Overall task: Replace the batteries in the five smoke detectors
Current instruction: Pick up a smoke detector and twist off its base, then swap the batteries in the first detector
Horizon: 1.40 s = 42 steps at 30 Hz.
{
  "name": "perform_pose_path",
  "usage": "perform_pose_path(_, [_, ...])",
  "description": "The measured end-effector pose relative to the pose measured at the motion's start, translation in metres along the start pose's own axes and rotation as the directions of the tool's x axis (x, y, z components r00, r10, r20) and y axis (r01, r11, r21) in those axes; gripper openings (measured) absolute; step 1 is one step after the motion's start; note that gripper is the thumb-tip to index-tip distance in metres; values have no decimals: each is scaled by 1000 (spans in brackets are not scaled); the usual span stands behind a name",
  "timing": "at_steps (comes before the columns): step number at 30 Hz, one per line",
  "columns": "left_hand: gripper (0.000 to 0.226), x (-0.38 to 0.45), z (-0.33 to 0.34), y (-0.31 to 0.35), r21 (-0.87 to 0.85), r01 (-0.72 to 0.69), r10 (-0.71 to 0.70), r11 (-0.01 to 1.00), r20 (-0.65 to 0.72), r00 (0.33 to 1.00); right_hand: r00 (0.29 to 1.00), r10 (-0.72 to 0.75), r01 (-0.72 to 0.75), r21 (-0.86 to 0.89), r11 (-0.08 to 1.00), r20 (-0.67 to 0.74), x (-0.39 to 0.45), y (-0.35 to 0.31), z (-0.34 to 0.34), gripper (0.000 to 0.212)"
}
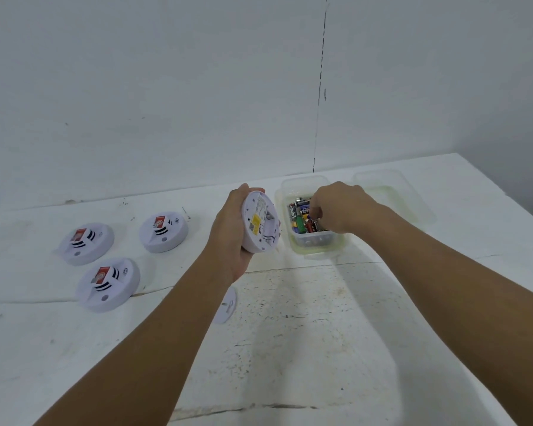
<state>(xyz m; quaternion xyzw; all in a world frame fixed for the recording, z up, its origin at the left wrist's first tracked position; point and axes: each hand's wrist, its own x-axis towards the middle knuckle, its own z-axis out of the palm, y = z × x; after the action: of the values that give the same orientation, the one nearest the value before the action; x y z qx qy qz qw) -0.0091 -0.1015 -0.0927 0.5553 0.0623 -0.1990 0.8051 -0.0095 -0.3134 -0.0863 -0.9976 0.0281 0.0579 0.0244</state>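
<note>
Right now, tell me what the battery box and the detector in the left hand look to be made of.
Battery box: translucent, slightly cloudy plastic, seemingly; the batteries show through its wall. Smoke detector held in the left hand: white matte moulded plastic by its look, with a yellow, probably paper, label on its back.

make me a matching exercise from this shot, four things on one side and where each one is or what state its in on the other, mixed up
Things
1. white round smoke detector with the yellow label
2. clear plastic box of batteries
3. clear plastic lid
4. right hand

Places or states
A. lies on the white table, right of the box
B. held tilted in the left hand, back side showing
C. reaches into the box, fingers among the batteries
D. stands open on the table, between the held detector and the lid

Pairs: 1-B, 2-D, 3-A, 4-C
</note>
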Motion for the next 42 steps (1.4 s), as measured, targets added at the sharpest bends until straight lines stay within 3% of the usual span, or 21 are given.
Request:
perform_pose_path(10, [36,3,-3,5,24,4,-4,1000,19,1000,1000,5,-5,-134,991,0,14,-4,8,26])
perform_pose_path(19, [36,9,-7,1,10,15,-15,1000,18,1000,994,-84,77,-97,992,-67,18,-1,13,31])
perform_pose_path(25, [37,12,-5,-2,4,18,-18,1000,4,1000,993,-119,114,-202,973,-14,18,-5,12,37])
perform_pose_path(34, [36,13,-5,0,4,17,-17,1000,3,1000,992,-123,121,-81,989,-25,23,-1,16,34])
perform_pose_path(40, [37,13,-11,1,-35,19,-19,999,-12,1000,981,-83,93,48,995,-176,19,0,17,34])
perform_pose_path(42, [37,13,-13,0,-50,26,-26,998,-10,1000,970,-24,67,171,983,-244,16,-4,15,33])
